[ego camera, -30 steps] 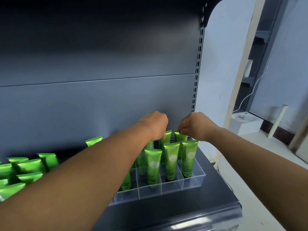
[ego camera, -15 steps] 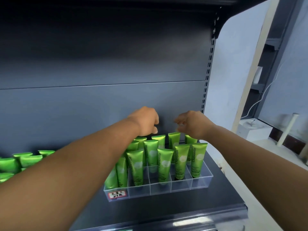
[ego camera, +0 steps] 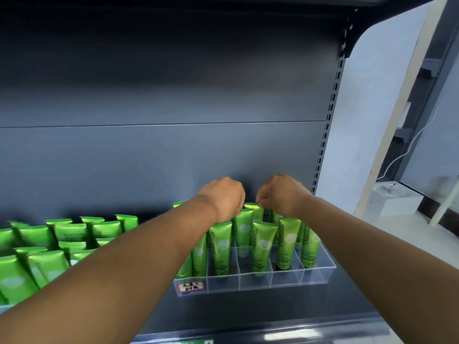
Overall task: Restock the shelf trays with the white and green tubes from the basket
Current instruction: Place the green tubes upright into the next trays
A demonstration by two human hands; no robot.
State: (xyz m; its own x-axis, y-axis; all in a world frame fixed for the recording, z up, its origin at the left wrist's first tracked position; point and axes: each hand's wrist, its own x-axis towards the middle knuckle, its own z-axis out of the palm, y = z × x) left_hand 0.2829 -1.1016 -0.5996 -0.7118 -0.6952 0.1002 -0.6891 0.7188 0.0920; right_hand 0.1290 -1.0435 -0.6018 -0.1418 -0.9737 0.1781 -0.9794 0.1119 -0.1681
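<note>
Both bare arms reached over the dark grey metal shelf (ego camera: 248,311) toward the back row of the clear plastic divided tray (ego camera: 253,279). The left hand (ego camera: 223,198) was knuckles-up, fingers curled down onto the crimped top of a glossy green upright tube (ego camera: 244,227) in the second row; whether it actually pinched that tube could not be told, as the fingertips were hidden. The right hand (ego camera: 283,193) was also curled, thumb and forefinger drawn together just above the rear tubes; what it held, if anything, was not visible. Green tubes printed "Chamomile" (ego camera: 263,245) stood upright, one per compartment, filling the tray. A handwritten red-bordered label (ego camera: 190,286) sat on the tray's front left corner. More green tubes (ego camera: 49,247) leaned in rows to the left. The basket was out of view.
</note>
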